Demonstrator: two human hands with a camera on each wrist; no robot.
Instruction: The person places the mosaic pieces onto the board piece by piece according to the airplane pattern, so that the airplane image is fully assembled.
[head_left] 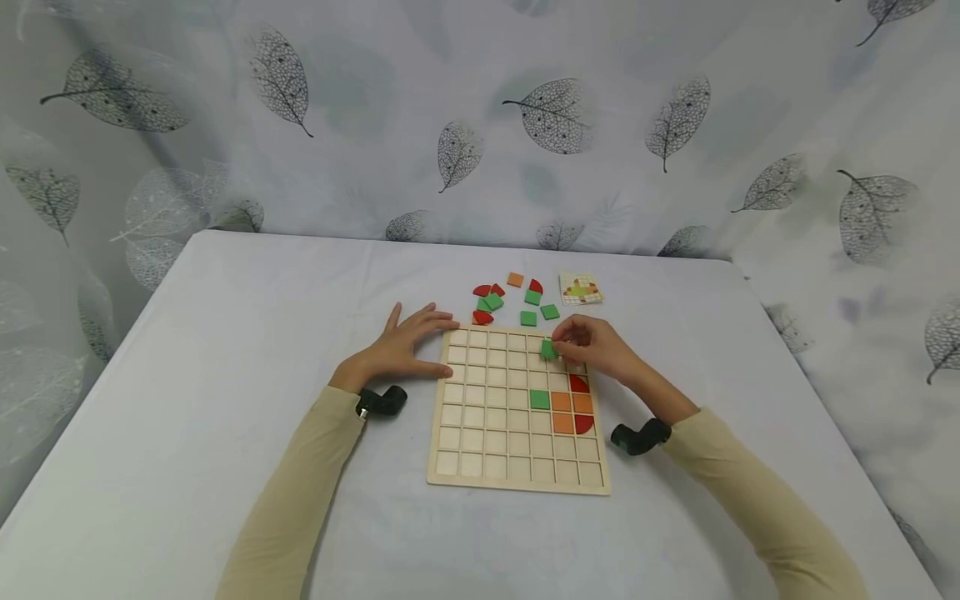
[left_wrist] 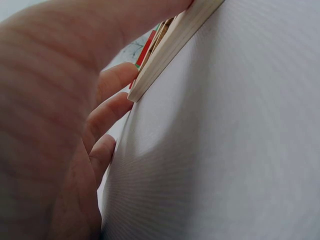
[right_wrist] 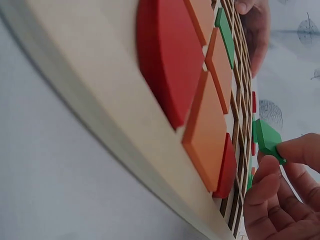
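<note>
Head view: left hand [head_left: 405, 346] spread, fingers straight, touching the left edge of the wooden grid board [head_left: 471, 442]; it grips nothing. Left wrist view adds the board's side edge, thumb and fingertips against it. Loose pieces [head_left: 492, 302], red, green, orange, lie past the far edge. Green tile [head_left: 548, 349] is at the far right cells; right wrist view shows it tilted, not flat in a cell, plus thick red and orange set pieces [head_left: 561, 402]. Picture card [head_left: 581, 289] beyond. Right hand [head_left: 596, 343], fingers curled, pinches that tile.

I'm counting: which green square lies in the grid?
The green square left of the orange squares; other greens are in the right hand or beyond the board.
</note>
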